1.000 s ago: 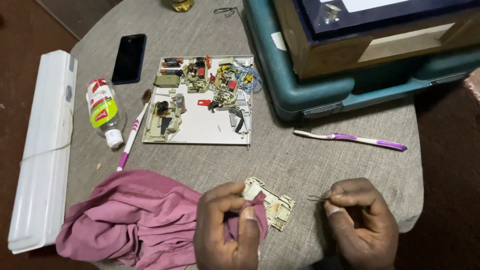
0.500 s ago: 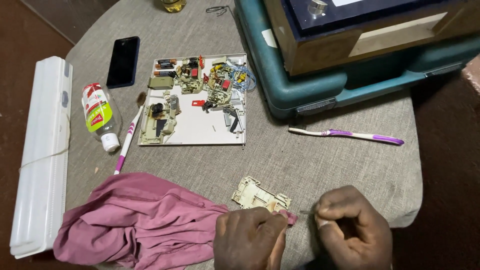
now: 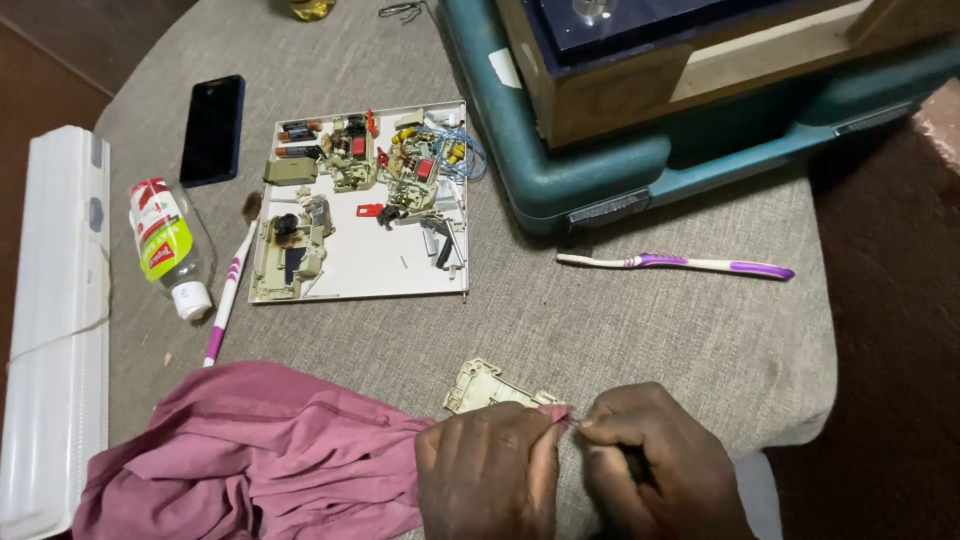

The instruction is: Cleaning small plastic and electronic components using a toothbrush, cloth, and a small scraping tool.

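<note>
Since a second ago we have drawn both hands together at the near edge of the table, and the beige plastic part [image 3: 487, 386], which then sat between them, now lies just beyond our left knuckles, partly covered by them. Our left hand [image 3: 490, 470] is clenched on a corner of the pink cloth [image 3: 250, 455]: thumb and forefinger pinch a small tip of the fabric that sticks out toward the right hand, while the rest of the cloth spreads away to the left of those fingers in a loose heap. Our right hand [image 3: 655, 465] is curled shut as well, its fingertips meeting the cloth tip so that the two hands nearly touch. Whether the right fingers grip something thin of their own we cannot tell, since the fist hides it.

Well beyond the fingers, farther up the grey table cover [image 3: 640, 330], a white tray [image 3: 370, 265] carries a scatter of small dismantled parts, with bits of red, yellow and blue wire among them. Beyond and to the right of our right hand lies a white and purple toothbrush [image 3: 680, 265], and past it stands a teal case [image 3: 590, 170] with a wooden box on top. Left of the tray lie a second toothbrush with a pink handle [image 3: 228, 295], a small plastic bottle [image 3: 168, 245] on its side and a black phone [image 3: 212, 128]. At the far left a long white casing [image 3: 55, 330] runs along the table edge.
</note>
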